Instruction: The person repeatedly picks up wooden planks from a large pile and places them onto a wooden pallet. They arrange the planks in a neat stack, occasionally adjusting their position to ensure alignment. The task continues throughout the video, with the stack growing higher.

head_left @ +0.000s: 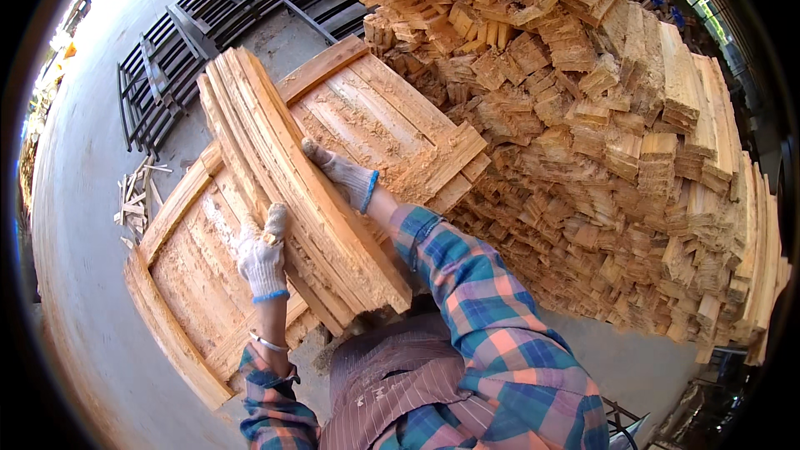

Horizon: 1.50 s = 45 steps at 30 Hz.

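Note:
A bundle of long, narrow wooden boards (287,175) lies side by side across the middle, slanting from upper left to lower right. My left hand (262,255), in a whitish knit glove with a blue cuff, grips the bundle's left side, its fingertips curled at the edge. On the opposite side, my right hand (342,175), gloved alike, presses against the outer board with its thumb side partly hidden. Beneath the bundle is a wooden pallet-like platform (187,267) of slats, dusted with sawdust; its other part (375,108) shows to the right of the boards.
A tall heap of stacked rough-cut wood pieces (567,175) fills the right side. Black metal racks (192,42) lie on the grey concrete floor (83,142) at the far left. Thin wood offcuts (137,198) are scattered beside the platform's left edge.

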Available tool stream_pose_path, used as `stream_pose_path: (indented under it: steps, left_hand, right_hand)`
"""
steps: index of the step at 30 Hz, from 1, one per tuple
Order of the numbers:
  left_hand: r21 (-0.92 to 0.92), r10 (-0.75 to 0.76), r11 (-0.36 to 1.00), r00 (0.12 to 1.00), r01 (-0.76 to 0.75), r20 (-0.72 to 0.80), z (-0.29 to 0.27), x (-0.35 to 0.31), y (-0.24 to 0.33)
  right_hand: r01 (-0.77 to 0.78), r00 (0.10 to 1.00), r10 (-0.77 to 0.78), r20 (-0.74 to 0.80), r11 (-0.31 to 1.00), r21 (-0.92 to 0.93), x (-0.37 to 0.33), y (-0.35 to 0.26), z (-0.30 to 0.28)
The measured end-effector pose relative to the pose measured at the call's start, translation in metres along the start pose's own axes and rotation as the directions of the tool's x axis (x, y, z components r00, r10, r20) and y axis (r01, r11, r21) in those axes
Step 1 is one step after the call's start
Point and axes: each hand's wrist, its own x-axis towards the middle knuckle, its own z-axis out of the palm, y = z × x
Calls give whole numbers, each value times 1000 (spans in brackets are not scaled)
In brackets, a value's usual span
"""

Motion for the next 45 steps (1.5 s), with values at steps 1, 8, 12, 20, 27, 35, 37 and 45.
stream_pose_path:
  steps: [1,8,12,20,27,35,37,45]
  left_hand:
    - [-21,-92,995,995,93,29,8,7,-20]
    - [0,-193,981,974,195,-119,32,26,-64]
    - [-246,-244,945,966,216,-88,25,28,-90]
    - [-615,-208,769,978,174,16,26,23,-93]
    - [-770,-147,620,986,152,76,7,21,-98]
    - [-816,-272,548,961,187,37,-137,14,-211]
    - [-771,-340,602,941,211,-8,-159,14,-246]
    - [-132,-168,982,940,134,-296,-215,31,-309]
  right_hand:
    - [-125,992,120,-43,981,-147,-1,-5,3]
    - [-210,957,125,-263,923,-324,3,13,-37]
    - [-195,963,122,-241,933,-304,3,8,-29]
    - [-206,956,82,-282,872,-444,1,-17,-27]
    - [-178,941,-55,-334,759,-626,20,-13,-47]
    - [-221,901,-425,-89,-271,-937,7,-31,51]
    - [-333,936,-213,-278,-292,-896,14,-2,113]
    - [-566,811,-326,-486,-223,-794,58,48,78]
